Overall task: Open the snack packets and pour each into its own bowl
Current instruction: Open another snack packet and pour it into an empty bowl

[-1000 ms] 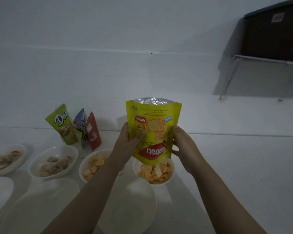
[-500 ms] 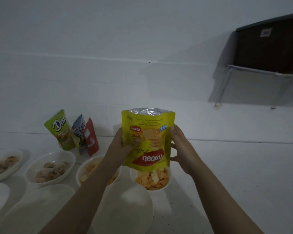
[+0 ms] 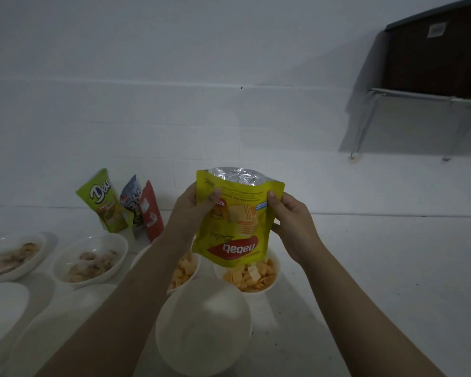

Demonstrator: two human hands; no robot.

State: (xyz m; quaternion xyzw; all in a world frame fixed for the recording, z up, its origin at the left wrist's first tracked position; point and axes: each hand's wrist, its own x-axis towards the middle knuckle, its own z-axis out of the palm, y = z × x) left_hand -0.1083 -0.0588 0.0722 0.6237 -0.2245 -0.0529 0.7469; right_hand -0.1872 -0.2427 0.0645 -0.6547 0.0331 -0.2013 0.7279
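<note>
Dim white wall [image 3: 201, 77], pale floor [image 3: 392, 268], dark cabinet [image 3: 441, 55] on metal legs at upper right.

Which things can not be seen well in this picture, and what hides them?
- Opening of the yellow Nabati packet: points down behind its lower edge, so any leftover wafers are hidden, head view.
- Bowl of cheese wafers: far part covered by the packet.
- Second wafer bowl: mostly behind the left forearm.
- Red packet: label too small and dim.
- Left hand and right hand: fingers behind the packet.
</note>
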